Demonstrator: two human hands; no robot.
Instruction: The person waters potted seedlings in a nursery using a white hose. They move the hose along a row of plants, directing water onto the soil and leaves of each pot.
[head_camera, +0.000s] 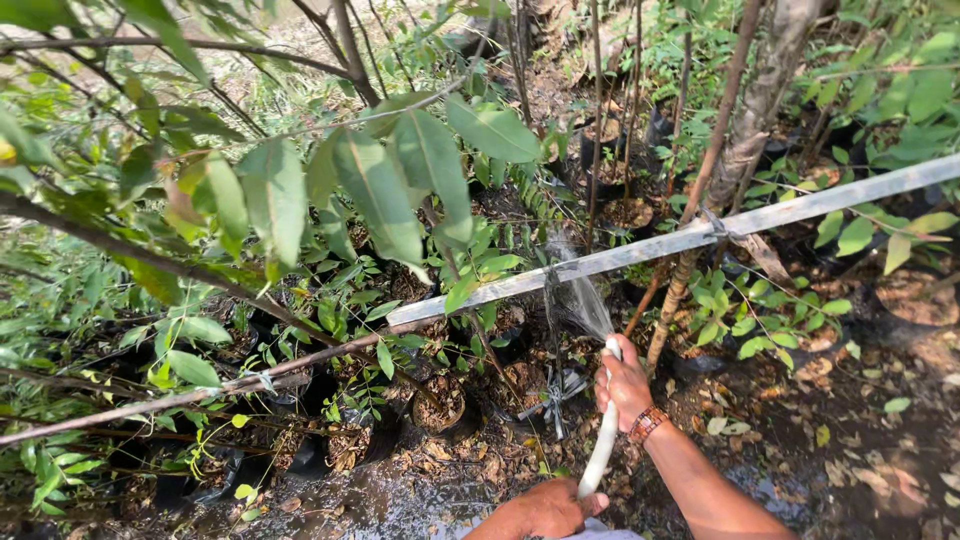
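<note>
Two hands in view: right hand (622, 383) and left hand (548, 508), both wrapped around one white hose (603, 450). One spray of water (580, 300) left its tip. One beaded bracelet (647, 424) sat on the right wrist. One long grey metal rail (700, 236) crossed the plot. About seven black nursery pots could be counted, among them pots (440, 403), (603, 132) and (905, 300); more were hidden by leaves. One thick trunk (760, 90) stood at upper right.
</note>
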